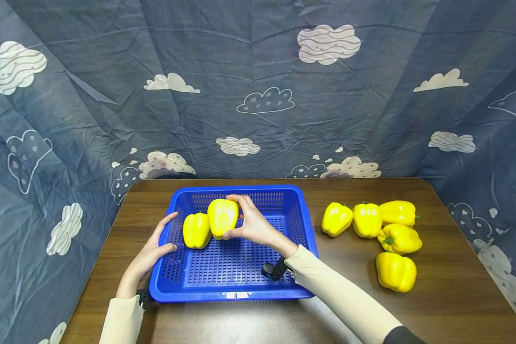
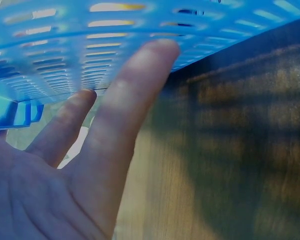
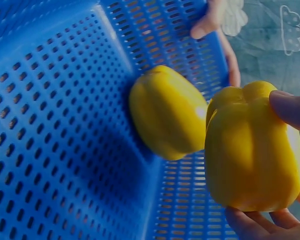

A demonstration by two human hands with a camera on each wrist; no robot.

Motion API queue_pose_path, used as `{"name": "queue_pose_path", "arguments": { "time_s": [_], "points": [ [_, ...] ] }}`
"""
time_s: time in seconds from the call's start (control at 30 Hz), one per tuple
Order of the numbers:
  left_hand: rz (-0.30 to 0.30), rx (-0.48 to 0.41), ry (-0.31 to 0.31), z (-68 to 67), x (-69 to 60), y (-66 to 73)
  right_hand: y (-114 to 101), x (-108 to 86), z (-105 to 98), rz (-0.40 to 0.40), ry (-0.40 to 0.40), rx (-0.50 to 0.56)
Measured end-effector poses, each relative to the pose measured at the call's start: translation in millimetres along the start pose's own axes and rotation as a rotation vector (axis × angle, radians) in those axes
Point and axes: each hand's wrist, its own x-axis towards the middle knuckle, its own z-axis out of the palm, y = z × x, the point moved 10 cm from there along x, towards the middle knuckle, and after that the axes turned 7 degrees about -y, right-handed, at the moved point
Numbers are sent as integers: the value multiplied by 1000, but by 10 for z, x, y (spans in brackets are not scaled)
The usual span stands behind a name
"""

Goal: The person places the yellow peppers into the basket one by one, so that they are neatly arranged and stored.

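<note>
A blue perforated basket (image 1: 232, 297) stands on the table. My right hand (image 1: 258, 228) holds a yellow bell pepper (image 1: 222, 218) over the basket's left half, thumb on one side and fingers on the other; the right wrist view shows this held pepper (image 3: 255, 150) close up. Another yellow pepper (image 1: 196, 231) sits inside the basket near its left wall, seen also as the pepper (image 3: 167, 112) in the right wrist view. My left hand (image 1: 148, 253) rests on the left rim, and in the left wrist view the hand (image 2: 97, 135) touches the slotted outer wall.
Several yellow peppers lie together on the brown table (image 1: 447, 296) to the right of the basket, one (image 1: 337, 220) nearest to it and one (image 1: 396, 272) closer to the front. A dark blue cloth (image 1: 266, 62) with cloud patterns hangs behind the table.
</note>
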Motion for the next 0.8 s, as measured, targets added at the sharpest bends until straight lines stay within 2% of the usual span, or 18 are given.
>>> {"name": "queue_pose_path", "arguments": {
  "time_s": [0.3, 0.57, 0.8],
  "points": [
    [6, 14, -2, 12, -12, 22, 168, 19, 72, 47, 5, 18],
    [22, 11, -5, 6, 6, 17, 280, 36, 140, 70, 9, -83],
    [22, 2, -1, -6, 12, 7, 405, 58, 183, 111, 19, -115]
  ]
}}
